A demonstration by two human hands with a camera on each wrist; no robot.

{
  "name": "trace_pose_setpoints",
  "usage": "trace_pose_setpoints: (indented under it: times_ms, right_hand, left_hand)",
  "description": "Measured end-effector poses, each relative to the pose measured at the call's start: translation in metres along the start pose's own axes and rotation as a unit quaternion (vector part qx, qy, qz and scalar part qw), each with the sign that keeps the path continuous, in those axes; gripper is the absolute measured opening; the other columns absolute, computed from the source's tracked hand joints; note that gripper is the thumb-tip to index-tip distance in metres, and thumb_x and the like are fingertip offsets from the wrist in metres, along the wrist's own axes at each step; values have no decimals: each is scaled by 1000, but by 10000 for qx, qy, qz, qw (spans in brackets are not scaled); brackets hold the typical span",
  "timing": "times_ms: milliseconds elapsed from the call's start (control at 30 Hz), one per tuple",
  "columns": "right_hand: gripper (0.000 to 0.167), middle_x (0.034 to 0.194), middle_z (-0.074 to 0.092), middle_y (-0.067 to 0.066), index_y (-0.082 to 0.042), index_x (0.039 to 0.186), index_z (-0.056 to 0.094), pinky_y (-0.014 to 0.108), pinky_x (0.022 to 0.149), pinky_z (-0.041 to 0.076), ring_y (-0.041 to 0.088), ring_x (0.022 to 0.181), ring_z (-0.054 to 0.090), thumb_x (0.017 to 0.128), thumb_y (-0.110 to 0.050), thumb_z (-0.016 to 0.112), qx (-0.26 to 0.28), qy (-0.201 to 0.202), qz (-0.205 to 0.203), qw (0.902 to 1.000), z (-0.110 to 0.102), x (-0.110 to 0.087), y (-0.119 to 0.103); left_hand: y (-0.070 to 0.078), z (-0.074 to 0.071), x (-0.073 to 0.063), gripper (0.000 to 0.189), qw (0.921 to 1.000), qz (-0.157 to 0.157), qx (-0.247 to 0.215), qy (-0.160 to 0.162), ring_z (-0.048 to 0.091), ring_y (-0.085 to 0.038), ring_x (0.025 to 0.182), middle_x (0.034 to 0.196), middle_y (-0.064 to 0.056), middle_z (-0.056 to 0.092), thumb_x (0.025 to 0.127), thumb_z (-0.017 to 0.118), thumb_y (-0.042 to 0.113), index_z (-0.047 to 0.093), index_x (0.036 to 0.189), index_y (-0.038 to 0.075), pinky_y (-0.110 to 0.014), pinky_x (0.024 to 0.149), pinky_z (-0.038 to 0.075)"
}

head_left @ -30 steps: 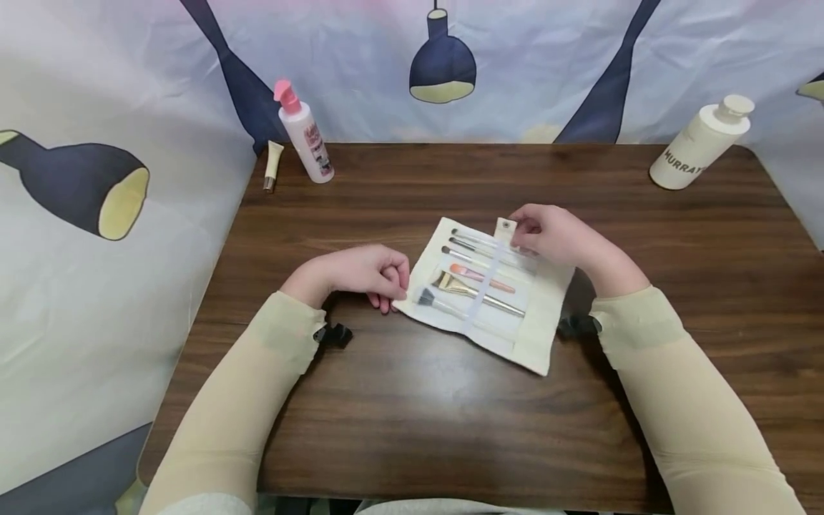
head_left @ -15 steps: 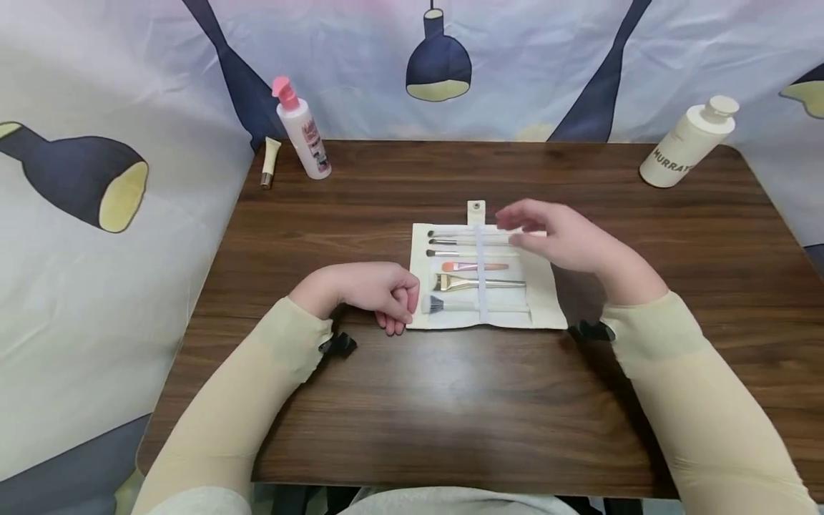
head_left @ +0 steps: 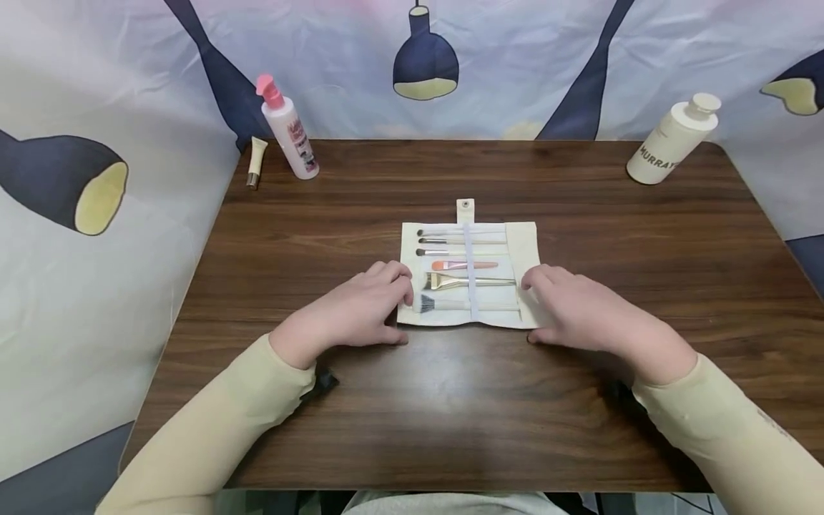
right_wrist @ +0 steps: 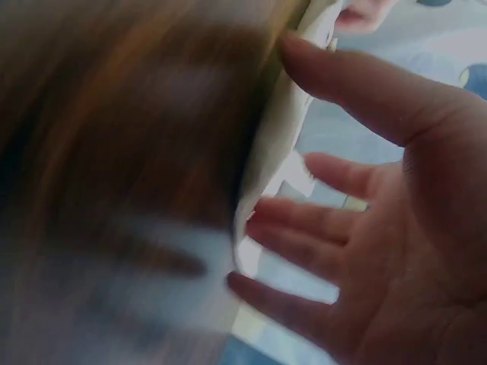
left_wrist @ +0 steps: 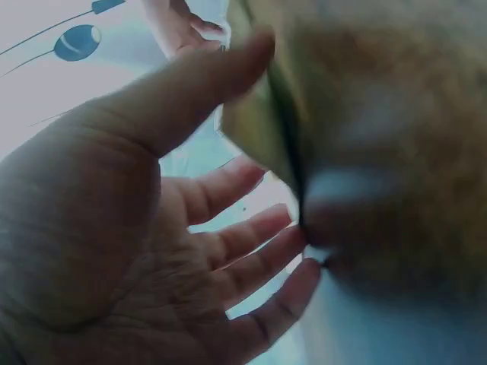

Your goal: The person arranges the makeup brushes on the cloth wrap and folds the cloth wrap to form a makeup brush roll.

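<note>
A cream fabric brush roll [head_left: 528,243] lies unrolled and squared up on the table, its snap tab [head_left: 466,209] at the far edge. Several makeup brushes lie across it under a pale strap [head_left: 471,290], among them a peach brush [head_left: 444,265] and a wide gold-ferruled brush [head_left: 444,281]. My left hand [head_left: 363,304] is at the roll's near left corner, fingers loosely bent and thumb apart. Opposite it, my right hand [head_left: 576,311] touches the right edge near the front corner. Both wrist views show spread, relaxed fingers beside the fabric edge.
A white pump bottle [head_left: 292,139] with a pink head stands at the back left beside a small cream tube [head_left: 256,163]. At the back right is a white lettered bottle [head_left: 672,139]. A printed cloth backdrop [head_left: 347,64] rises behind the brown wooden table [head_left: 444,422].
The brush roll has turned from slanted to square with the table. My right hand has left the top side and come down to the right edge; my left fingers have uncurled.
</note>
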State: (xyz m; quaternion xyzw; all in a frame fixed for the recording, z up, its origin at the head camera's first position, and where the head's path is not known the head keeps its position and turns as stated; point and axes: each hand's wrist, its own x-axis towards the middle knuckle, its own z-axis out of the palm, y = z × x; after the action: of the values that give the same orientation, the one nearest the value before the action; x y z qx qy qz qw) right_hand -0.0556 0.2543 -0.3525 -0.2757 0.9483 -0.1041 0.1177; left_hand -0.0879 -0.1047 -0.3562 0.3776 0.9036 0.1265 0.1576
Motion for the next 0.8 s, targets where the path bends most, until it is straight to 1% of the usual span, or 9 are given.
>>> trace_pose_setpoints:
  times_ms: [100,200,300,367,433,500,567,667,800]
  right_hand:
    - [65,120,58,5,-12,126,52,45,78,55,24,99,59,78,-33,90,6,-91,-32,10000,3,0,0]
    - [49,116,59,2,-13,121,56,40,73,53,20,91,57,84,-25,86,148,28,-99,9998,2,0,4]
    - [30,116,62,0,-14,116,64,40,75,53,17,91,60,90,-18,79,299,372,-291,9984,-1,4,12]
    - [21,114,66,-1,-16,112,69,42,78,55,17,92,64,93,-16,76,451,641,-365,9963,-2,6,18]
    - [14,111,70,-3,-17,108,73,42,82,56,15,95,66,94,-15,75,652,810,-375,9939,-3,10,24]
    - [9,105,72,-5,-18,105,75,41,83,55,14,93,66,96,-15,74,889,832,-293,9921,-4,16,29]
    - [3,92,70,-6,-19,98,74,38,77,52,13,84,62,98,-17,71,1164,706,-52,9907,-8,24,32]
    - [12,74,58,-6,-18,89,68,35,70,45,14,71,53,100,-21,68,1418,531,395,9877,-12,36,35]
    - [18,62,44,-4,-15,84,60,34,67,39,15,61,46,100,-21,64,1607,362,900,9822,-12,48,38]
  left_hand:
    - [0,0,3,18,9997,-79,137,206,50,-23,117,132,-2,54,92,77,24,61,98,18,-40,91,50]
    - [-4,-1,4,14,9992,-87,-31,382,54,-20,110,122,1,59,94,73,18,61,89,19,-37,84,50]
    - [-11,-5,7,15,9962,-165,-440,731,58,-16,91,100,4,64,96,73,22,61,87,21,-34,76,50]
    - [-15,-5,10,14,9915,-261,-778,1007,57,-14,78,86,6,64,97,72,22,62,87,20,-34,71,48]
    - [-19,-5,13,12,9850,-516,-1167,1162,55,-13,67,75,7,63,97,71,22,62,88,19,-33,66,47]
    - [-22,-5,18,13,9794,-804,-1483,1110,53,-13,64,72,6,63,97,69,22,61,88,17,-32,64,45]
    - [-25,-6,24,14,9740,-1104,-1752,919,57,-12,63,71,5,66,97,66,22,60,87,14,-31,63,44]
    - [-29,-11,35,16,9681,-1394,-1977,656,65,-12,63,71,2,70,97,62,20,57,84,11,-30,61,44]
    - [-31,-13,47,14,9678,-1584,-1914,411,70,-15,62,68,0,71,95,58,15,56,82,10,-32,60,46]
